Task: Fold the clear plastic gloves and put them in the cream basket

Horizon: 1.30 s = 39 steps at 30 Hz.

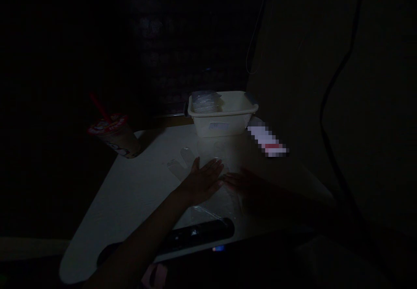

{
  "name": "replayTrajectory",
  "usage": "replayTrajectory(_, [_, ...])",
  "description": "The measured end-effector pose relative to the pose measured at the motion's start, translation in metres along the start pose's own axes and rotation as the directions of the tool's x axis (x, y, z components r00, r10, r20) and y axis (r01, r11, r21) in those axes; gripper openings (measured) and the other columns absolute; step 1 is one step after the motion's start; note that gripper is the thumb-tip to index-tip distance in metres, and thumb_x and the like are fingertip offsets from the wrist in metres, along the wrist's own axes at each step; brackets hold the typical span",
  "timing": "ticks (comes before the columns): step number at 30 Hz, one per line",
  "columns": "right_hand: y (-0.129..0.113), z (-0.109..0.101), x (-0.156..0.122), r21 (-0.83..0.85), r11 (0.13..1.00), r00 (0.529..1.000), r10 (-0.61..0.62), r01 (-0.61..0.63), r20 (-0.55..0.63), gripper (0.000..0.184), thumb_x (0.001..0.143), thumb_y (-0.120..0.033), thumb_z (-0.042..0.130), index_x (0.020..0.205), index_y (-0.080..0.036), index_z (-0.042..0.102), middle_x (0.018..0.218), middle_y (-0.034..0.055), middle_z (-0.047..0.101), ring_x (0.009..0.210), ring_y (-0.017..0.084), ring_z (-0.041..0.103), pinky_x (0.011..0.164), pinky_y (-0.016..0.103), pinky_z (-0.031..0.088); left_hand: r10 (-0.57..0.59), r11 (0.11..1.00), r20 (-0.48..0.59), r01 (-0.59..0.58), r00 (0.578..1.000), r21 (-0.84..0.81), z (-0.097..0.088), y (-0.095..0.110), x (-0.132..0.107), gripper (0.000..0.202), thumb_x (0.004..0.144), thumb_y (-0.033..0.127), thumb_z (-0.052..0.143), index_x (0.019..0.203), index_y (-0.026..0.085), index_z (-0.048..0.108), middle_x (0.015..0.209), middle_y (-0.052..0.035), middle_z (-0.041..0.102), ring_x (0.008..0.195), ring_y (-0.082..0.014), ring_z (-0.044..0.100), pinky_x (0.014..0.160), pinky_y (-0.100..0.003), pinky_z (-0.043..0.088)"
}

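A clear plastic disposable glove (178,167) lies on the pale tabletop, its finger parts showing to the left of my left hand. My left hand (205,180) rests palm down on the plastic, fingers stretched out and the thumb apart. Close against its edge, my right hand (237,181) reaches in from the right with fingers extended toward the left hand; it is dim in shadow. Shiny plastic film also shows nearer to me, below the left hand. Neither hand has anything visible in its grip.
Behind the hands stands a white plastic basket (224,124) holding clear plastic packaging (205,102). A drink cup (119,139) with a red straw is at the left edge of the table (140,184). Right of the basket lies a blurred-out flat item (267,140). A dark slot runs along the near edge.
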State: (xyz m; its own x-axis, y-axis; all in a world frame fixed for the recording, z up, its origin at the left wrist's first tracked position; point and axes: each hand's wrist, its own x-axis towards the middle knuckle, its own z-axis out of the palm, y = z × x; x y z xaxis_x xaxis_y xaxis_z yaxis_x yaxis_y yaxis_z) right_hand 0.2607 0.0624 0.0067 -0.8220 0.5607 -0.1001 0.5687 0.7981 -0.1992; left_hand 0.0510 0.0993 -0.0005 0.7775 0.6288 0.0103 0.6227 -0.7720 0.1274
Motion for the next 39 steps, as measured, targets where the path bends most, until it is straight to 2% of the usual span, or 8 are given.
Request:
replayTrajectory(8, [-0.006,0.033,-0.028,-0.029,0.983,0.983,-0.181,0.181,-0.006,0.057,0.08,-0.039,0.033,0.129,-0.016,0.017,0.133,0.0097,0.025,0.122,0.02,0.016,0.098,0.044,0.007,0.007,1.0,-0.009,-0.007,1.0,0.008,0.003,-0.002,0.001,0.048,0.085,0.041,0.008,0.127,0.02,0.016,0.136,-0.0066,0.018,0.124,-0.0172,0.012,0.095,-0.048,-0.001])
replayTrajectory(13, [-0.004,0.015,-0.016,-0.034,0.996,0.996,-0.086,0.085,-0.017,0.062,0.077,-0.042,0.037,0.128,-0.01,0.021,0.132,0.0136,0.026,0.122,0.023,0.017,0.097,0.045,0.01,0.003,0.999,0.005,-0.003,1.0,0.034,0.003,-0.002,0.002,0.049,0.085,0.042,0.007,0.127,0.019,0.016,0.135,-0.0071,0.018,0.124,-0.0178,0.012,0.094,-0.049,-0.001])
replayTrajectory(17, [-0.004,0.001,-0.008,-0.045,0.993,0.994,-0.106,0.106,-0.006,0.062,0.078,-0.042,0.035,0.128,-0.007,0.02,0.132,0.0151,0.024,0.122,0.023,0.017,0.097,0.046,0.009,0.003,0.999,0.007,-0.004,1.0,0.04,0.003,-0.002,0.002,0.051,0.084,0.043,0.007,0.127,0.018,0.016,0.135,-0.0078,0.017,0.124,-0.0181,0.012,0.094,-0.05,-0.001])
replayTrajectory(25, [-0.017,0.044,-0.04,-0.056,0.972,0.971,-0.231,0.228,-0.067,0.046,0.083,-0.031,0.029,0.127,-0.019,0.023,0.129,0.0058,0.033,0.121,0.017,0.021,0.099,0.043,0.01,0.001,1.0,0.017,-0.002,1.0,0.015,0.0,0.0,0.002,0.049,0.085,0.042,0.008,0.127,0.019,0.017,0.136,-0.007,0.017,0.123,-0.0187,0.013,0.095,-0.048,-0.001])
replayTrajectory(30, [-0.011,0.022,-0.028,-0.056,0.991,0.991,-0.126,0.124,-0.041,0.056,0.079,-0.042,0.034,0.127,-0.014,0.025,0.131,0.0098,0.029,0.122,0.021,0.018,0.098,0.045,0.01,0.001,1.0,0.007,-0.001,1.0,0.02,0.0,0.0,0.001,0.05,0.084,0.042,0.009,0.127,0.018,0.017,0.135,-0.0078,0.018,0.124,-0.0181,0.013,0.095,-0.048,-0.001])
replayTrajectory(33, [-0.007,0.008,-0.016,-0.062,0.995,0.997,-0.08,0.081,0.01,0.056,0.078,-0.041,0.036,0.126,-0.013,0.027,0.131,0.0115,0.029,0.121,0.022,0.02,0.097,0.047,0.01,0.004,1.0,0.0,-0.004,1.0,0.019,0.001,0.0,0.001,0.05,0.085,0.042,0.009,0.127,0.018,0.016,0.136,-0.0076,0.018,0.124,-0.0184,0.013,0.095,-0.048,0.0])
replayTrajectory(35, [-0.008,0.01,-0.015,-0.061,0.994,0.995,-0.095,0.095,0.009,0.056,0.078,-0.039,0.035,0.126,-0.013,0.026,0.13,0.0118,0.03,0.121,0.022,0.021,0.096,0.047,0.012,0.003,1.0,-0.004,-0.003,1.0,0.019,0.002,-0.001,0.001,0.05,0.084,0.043,0.009,0.127,0.018,0.017,0.135,-0.0077,0.018,0.123,-0.0184,0.013,0.095,-0.048,0.0])
replayTrajectory(39, [-0.016,0.035,-0.031,-0.058,0.985,0.984,-0.166,0.163,-0.063,0.057,0.079,-0.042,0.033,0.127,-0.015,0.023,0.129,0.0105,0.032,0.12,0.022,0.023,0.097,0.046,0.013,0.004,1.0,0.0,-0.004,1.0,0.019,0.002,-0.001,0.002,0.049,0.085,0.042,0.01,0.127,0.018,0.017,0.135,-0.0082,0.019,0.123,-0.0183,0.013,0.094,-0.048,-0.001])
